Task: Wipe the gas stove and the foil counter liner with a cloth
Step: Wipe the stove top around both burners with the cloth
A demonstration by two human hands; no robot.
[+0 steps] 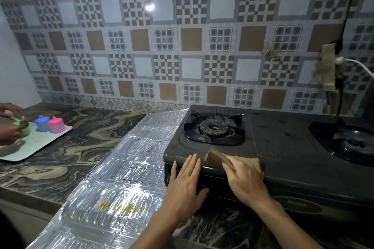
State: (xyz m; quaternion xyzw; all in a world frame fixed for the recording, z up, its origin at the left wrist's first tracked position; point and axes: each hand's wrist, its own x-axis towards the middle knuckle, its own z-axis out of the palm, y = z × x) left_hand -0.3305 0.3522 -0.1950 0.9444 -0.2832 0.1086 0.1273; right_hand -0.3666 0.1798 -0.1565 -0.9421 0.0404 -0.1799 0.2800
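Note:
A black two-burner gas stove [283, 139] stands on the counter at centre right. A shiny foil counter liner [125, 172] lies to its left and runs under it. My right hand [244, 180] presses a brown cloth [214, 156] onto the stove's front left top, fingers curled over it. My left hand [186, 180] lies flat, fingers apart, on the stove's front left corner, holding nothing.
Another person's hands [10, 125] work at the far left over a pale tray [40, 143] with blue [41, 123] and pink [55, 124] lidded cups. Marbled counter [81, 137] lies between the tray and the foil. A wall socket with cables [336, 60] hangs at the right.

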